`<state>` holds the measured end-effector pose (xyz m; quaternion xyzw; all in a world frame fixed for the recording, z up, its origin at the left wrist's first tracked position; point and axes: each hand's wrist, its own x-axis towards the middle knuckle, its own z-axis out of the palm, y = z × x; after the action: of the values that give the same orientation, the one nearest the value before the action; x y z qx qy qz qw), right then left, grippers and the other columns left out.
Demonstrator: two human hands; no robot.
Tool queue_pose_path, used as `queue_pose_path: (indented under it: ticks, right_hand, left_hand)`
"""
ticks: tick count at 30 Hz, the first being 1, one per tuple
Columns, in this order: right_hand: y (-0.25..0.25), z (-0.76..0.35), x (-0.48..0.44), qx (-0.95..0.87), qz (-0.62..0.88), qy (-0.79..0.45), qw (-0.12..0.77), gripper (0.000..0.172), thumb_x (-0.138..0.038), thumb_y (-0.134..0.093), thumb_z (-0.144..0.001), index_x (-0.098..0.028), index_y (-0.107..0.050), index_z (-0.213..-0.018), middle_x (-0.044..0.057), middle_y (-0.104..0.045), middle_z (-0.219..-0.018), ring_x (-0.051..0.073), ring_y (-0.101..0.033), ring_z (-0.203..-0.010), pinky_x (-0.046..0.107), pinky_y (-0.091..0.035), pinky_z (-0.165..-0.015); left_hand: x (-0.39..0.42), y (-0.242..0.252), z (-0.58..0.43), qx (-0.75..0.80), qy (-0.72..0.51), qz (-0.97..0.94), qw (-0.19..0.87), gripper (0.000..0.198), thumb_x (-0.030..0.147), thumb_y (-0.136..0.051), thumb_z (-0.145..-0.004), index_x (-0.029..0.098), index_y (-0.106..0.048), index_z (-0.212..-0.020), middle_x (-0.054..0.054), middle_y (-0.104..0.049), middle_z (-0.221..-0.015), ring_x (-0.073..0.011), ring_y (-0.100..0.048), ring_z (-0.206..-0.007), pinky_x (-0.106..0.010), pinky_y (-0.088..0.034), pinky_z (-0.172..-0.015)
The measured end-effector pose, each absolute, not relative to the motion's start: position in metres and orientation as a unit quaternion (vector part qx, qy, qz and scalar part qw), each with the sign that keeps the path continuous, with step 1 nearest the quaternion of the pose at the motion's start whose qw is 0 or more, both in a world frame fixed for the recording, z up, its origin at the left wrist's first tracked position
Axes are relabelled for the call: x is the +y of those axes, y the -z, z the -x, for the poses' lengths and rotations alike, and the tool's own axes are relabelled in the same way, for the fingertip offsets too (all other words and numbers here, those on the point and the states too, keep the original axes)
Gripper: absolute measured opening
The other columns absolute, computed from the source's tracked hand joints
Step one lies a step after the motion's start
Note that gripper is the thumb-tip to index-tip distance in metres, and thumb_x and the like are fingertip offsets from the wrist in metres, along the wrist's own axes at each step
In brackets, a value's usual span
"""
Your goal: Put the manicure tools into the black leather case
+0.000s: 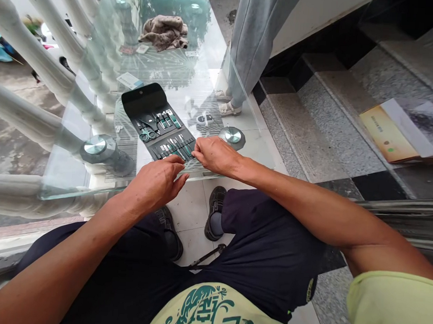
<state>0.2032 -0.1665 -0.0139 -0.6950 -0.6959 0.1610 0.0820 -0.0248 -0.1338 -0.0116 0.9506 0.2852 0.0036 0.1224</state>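
A black folding manicure case (144,100) lies spread out on the glass table (207,78), its flap turned back to the far left. Green-handled scissors (147,134) and nail clippers (167,120) sit in the upper panel. Several slim tools (174,144) fill the lower panel. Over the near edge of the case, my left hand (161,180) has its thumb apart from its fingers, and I see nothing held in it. At the case's near right corner, my right hand (216,154) is closed in a pinch; what is between the fingertips is hidden.
A crumpled brown cloth (164,33) and a few cards (142,49) lie farther back on the glass. A white balustrade (44,29) runs along the left. Beyond the table's right edge stands a person in grey trousers (255,37). Stone steps (325,120) with a box (390,133) rise at right.
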Motion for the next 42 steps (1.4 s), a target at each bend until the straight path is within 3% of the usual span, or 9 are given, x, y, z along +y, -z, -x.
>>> queue_pose_path:
  ticks: [3,6,11,19,25,32,38,42]
  right_hand:
    - [-0.002,-0.226,-0.159,-0.683,0.705,-0.147,0.127,0.018,-0.034,-0.071,-0.113,-0.018,-0.078,-0.108,0.010,-0.082,-0.102,0.022,-0.070,-0.091,0.033,-0.044,-0.080]
    - [-0.023,-0.264,-0.150,-0.624,0.760,-0.054,0.174,0.025,-0.032,-0.060,-0.117,-0.017,-0.080,-0.116,0.012,-0.082,-0.109,0.025,-0.070,-0.098,0.035,-0.047,-0.085]
    - [-0.040,-0.304,-0.150,-0.564,0.821,-0.048,0.072,0.027,-0.031,-0.065,-0.110,-0.014,-0.084,-0.118,0.020,-0.083,-0.109,0.034,-0.073,-0.106,0.041,-0.049,-0.088]
    - [-0.025,-0.278,-0.159,-0.564,0.816,-0.116,-0.046,0.028,-0.032,-0.083,-0.099,-0.009,-0.085,-0.116,0.024,-0.082,-0.108,0.037,-0.077,-0.106,0.039,-0.051,-0.088]
    - [-0.014,-0.276,-0.156,-0.554,0.826,-0.100,-0.042,0.032,-0.027,-0.083,-0.098,-0.010,-0.085,-0.124,0.025,-0.083,-0.118,0.039,-0.076,-0.115,0.040,-0.053,-0.092]
    - [-0.021,-0.268,-0.140,-0.595,0.802,-0.050,-0.009,0.031,-0.023,-0.066,-0.107,-0.008,-0.083,-0.128,0.027,-0.081,-0.129,0.037,-0.076,-0.118,0.040,-0.054,-0.095]
    - [-0.012,-0.262,-0.104,-0.594,0.802,-0.049,-0.045,0.033,-0.011,-0.072,-0.101,-0.004,-0.083,-0.132,0.029,-0.082,-0.132,0.036,-0.077,-0.121,0.036,-0.055,-0.095]
    - [-0.010,-0.260,-0.096,-0.606,0.791,-0.069,-0.039,0.037,-0.009,-0.072,-0.099,-0.002,-0.081,-0.135,0.032,-0.079,-0.137,0.040,-0.075,-0.129,0.042,-0.056,-0.101]
  left_hand:
    - [-0.132,0.012,0.025,0.279,0.000,-0.953,0.116,0.037,0.038,-0.055,-0.117,0.017,-0.086,-0.117,-0.013,-0.081,-0.147,-0.0318,-0.086,-0.109,-0.040,-0.066,-0.087]
    - [-0.131,0.011,0.025,0.277,0.008,-0.954,0.110,0.040,0.040,-0.053,-0.117,0.017,-0.086,-0.118,-0.013,-0.081,-0.147,-0.0325,-0.087,-0.107,-0.042,-0.067,-0.087]
    - [-0.129,0.013,0.025,0.275,0.002,-0.955,0.109,0.044,0.043,-0.049,-0.116,0.019,-0.086,-0.110,-0.013,-0.081,-0.145,-0.0318,-0.087,-0.103,-0.042,-0.068,-0.084]
    - [-0.128,0.016,0.025,0.279,-0.002,-0.954,0.106,0.051,0.048,-0.045,-0.117,0.019,-0.086,-0.108,-0.014,-0.081,-0.144,-0.0328,-0.086,-0.099,-0.044,-0.066,-0.079]
    - [-0.130,0.014,0.024,0.284,0.002,-0.952,0.115,0.047,0.046,-0.048,-0.116,0.018,-0.086,-0.111,-0.015,-0.079,-0.147,-0.0315,-0.086,-0.099,-0.044,-0.067,-0.081]
    - [-0.132,0.013,0.022,0.280,0.005,-0.955,0.102,0.045,0.043,-0.050,-0.117,0.017,-0.086,-0.110,-0.016,-0.079,-0.144,-0.0311,-0.085,-0.100,-0.042,-0.066,-0.081]
    - [-0.132,0.014,0.022,0.279,-0.003,-0.956,0.094,0.041,0.042,-0.052,-0.117,0.019,-0.085,-0.109,-0.014,-0.080,-0.143,-0.0293,-0.085,-0.098,-0.039,-0.064,-0.079]
    - [-0.134,0.011,0.021,0.285,0.004,-0.954,0.095,0.040,0.042,-0.053,-0.116,0.019,-0.086,-0.110,-0.015,-0.079,-0.145,-0.0297,-0.085,-0.099,-0.039,-0.064,-0.081]
